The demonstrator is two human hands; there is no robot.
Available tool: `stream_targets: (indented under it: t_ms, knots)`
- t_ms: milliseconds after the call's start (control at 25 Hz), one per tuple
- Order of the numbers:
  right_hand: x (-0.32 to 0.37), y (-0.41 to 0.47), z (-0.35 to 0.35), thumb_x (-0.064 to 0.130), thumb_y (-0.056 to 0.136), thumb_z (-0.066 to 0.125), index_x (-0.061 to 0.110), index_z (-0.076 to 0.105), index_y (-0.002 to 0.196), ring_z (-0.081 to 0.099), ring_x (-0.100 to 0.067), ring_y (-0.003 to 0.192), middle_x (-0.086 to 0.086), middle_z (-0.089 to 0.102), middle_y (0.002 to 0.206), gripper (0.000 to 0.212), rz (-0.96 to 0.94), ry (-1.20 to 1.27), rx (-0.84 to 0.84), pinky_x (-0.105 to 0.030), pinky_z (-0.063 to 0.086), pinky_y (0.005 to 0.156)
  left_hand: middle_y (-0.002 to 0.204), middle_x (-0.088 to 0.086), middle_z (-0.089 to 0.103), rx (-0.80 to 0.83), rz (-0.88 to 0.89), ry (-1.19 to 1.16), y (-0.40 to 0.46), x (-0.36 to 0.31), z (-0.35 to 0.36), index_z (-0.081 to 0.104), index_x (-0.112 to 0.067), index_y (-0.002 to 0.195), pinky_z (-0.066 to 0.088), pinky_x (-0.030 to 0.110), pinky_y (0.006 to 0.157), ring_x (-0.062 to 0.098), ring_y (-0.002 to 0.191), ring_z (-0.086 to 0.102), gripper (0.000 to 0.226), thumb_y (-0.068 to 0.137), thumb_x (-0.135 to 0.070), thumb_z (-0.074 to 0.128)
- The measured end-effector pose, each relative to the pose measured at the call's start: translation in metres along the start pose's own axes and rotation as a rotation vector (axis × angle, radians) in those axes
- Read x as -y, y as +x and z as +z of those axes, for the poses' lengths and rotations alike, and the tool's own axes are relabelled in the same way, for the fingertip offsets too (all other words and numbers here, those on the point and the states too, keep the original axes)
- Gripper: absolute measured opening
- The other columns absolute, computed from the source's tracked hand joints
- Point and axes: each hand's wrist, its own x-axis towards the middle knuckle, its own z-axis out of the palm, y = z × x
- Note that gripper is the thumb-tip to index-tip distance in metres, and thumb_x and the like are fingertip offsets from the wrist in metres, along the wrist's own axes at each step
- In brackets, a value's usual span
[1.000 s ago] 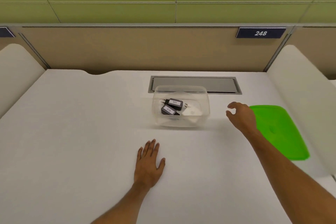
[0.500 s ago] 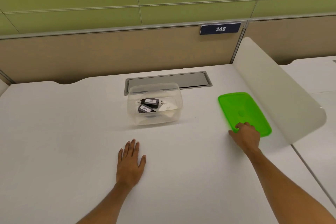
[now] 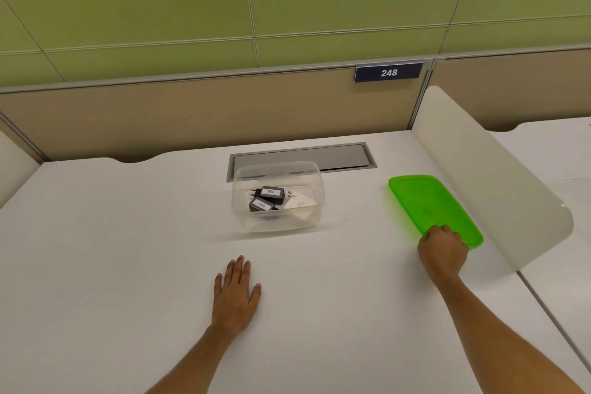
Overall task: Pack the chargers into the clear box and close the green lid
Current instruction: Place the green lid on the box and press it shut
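The clear box [image 3: 315,201] stands open on the white desk, mid-table. Inside lie two black chargers [image 3: 271,194] with white number labels and a white charger [image 3: 299,203] to their right. The green lid [image 3: 428,205] lies flat to the right of the box, beside the curved divider. My right hand [image 3: 443,249] has its fingers curled over the lid's near edge, gripping it. My left hand [image 3: 236,293] rests flat on the desk in front of the box, fingers spread, holding nothing.
A white curved divider [image 3: 499,189] rises just right of the lid. A grey cable hatch [image 3: 303,158] sits in the desk behind the box. A beige partition with a "248" sign [image 3: 388,72] closes off the back.
My right hand moved from beside the box over to the lid's near edge and closed its fingers on it. The view swung to the right. My left hand stayed flat.
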Motion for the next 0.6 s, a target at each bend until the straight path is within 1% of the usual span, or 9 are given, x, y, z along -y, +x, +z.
stream_targets:
  t_ms: [80, 200, 280, 360, 440, 600]
  knots:
    - [0.012, 0.007, -0.012, 0.005, 0.083, 0.054, -0.003, 0.067, 0.092, 0.058, -0.041, 0.095, -0.023, 0.065, 0.097, 0.018, 0.045, 0.114, -0.091, -0.044, 0.043, 0.081, 0.161, -0.003, 0.002, 0.018, -0.019, -0.033, 0.002, -0.002, -0.004, 0.012, -0.019, 0.152, 0.0, 0.04, 0.119, 0.014, 0.147, -0.001, 0.062, 0.098, -0.04, 0.035]
    - [0.038, 0.023, -0.038, 0.007, 0.089, 0.052, -0.003, 0.064, 0.102, 0.057, -0.045, 0.101, -0.028, 0.064, 0.104, 0.021, 0.117, 0.306, -0.209, -0.049, 0.041, 0.086, 0.161, -0.002, 0.005, 0.01, -0.048, -0.104, 0.005, -0.005, -0.013, 0.013, -0.018, 0.152, 0.001, 0.04, 0.119, 0.014, 0.147, -0.001, 0.064, 0.098, -0.038, 0.041]
    - [0.056, 0.035, -0.059, 0.009, 0.093, 0.048, -0.001, 0.061, 0.108, 0.057, -0.046, 0.104, -0.027, 0.064, 0.109, 0.022, 0.192, 0.449, -0.24, -0.05, 0.039, 0.09, 0.161, 0.0, 0.009, -0.046, -0.066, -0.201, 0.011, -0.009, -0.022, 0.017, -0.016, 0.151, 0.002, 0.04, 0.119, 0.016, 0.147, 0.002, 0.064, 0.097, -0.035, 0.046]
    - [0.074, 0.044, -0.079, 0.013, 0.095, 0.045, 0.002, 0.059, 0.11, 0.057, -0.044, 0.105, -0.025, 0.064, 0.112, 0.023, 0.234, 0.582, -0.252, -0.047, 0.039, 0.091, 0.16, 0.003, 0.014, -0.121, -0.059, -0.287, 0.02, -0.015, -0.037, 0.022, -0.013, 0.15, 0.005, 0.041, 0.119, 0.018, 0.147, 0.005, 0.063, 0.096, -0.031, 0.051]
    - [0.092, 0.05, -0.097, 0.017, 0.096, 0.044, 0.005, 0.06, 0.111, 0.057, -0.044, 0.106, -0.024, 0.065, 0.113, 0.024, 0.224, 0.673, -0.265, -0.045, 0.042, 0.09, 0.159, 0.005, 0.018, -0.197, -0.053, -0.371, 0.03, -0.021, -0.054, 0.025, -0.012, 0.148, 0.009, 0.039, 0.118, 0.02, 0.147, 0.009, 0.063, 0.095, -0.029, 0.054]
    - [0.13, 0.049, -0.127, 0.024, 0.096, 0.046, 0.008, 0.063, 0.11, 0.057, -0.042, 0.108, -0.022, 0.066, 0.114, 0.028, 0.124, 0.741, -0.253, -0.042, 0.044, 0.089, 0.158, 0.002, 0.022, -0.304, -0.083, -0.616, 0.049, -0.043, -0.097, 0.026, -0.016, 0.148, 0.018, 0.038, 0.118, 0.018, 0.146, 0.014, 0.063, 0.094, -0.026, 0.057]
